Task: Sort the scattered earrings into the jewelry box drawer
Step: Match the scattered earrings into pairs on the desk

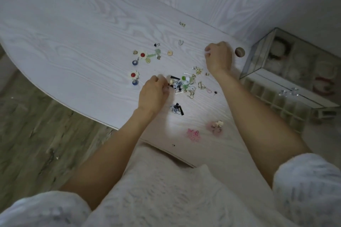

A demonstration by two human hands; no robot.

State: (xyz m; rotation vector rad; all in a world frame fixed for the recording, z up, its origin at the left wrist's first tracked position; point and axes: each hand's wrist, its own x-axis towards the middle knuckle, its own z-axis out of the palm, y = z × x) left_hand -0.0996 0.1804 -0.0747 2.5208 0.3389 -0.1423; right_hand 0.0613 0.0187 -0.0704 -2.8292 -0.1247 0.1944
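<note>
Earrings (pixel 186 84) beside left grip (pixel 154 91)

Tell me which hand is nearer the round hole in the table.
Right. The right hand sits just left of the hole; the left hand is far off, at the earring pile.

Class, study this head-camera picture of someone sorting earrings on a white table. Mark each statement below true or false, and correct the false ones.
1. Two flower earrings with red centres lie on the table. True.
2. The jewelry box stands at the left edge of the picture. False: it stands at the right.
3. The left hand reaches into the pile of earrings. True.
4. The pink earrings lie at the far side of the table, by the wall. False: they lie near the person.
5. The right hand lies flat with straight fingers. False: its fingers are curled.
</note>
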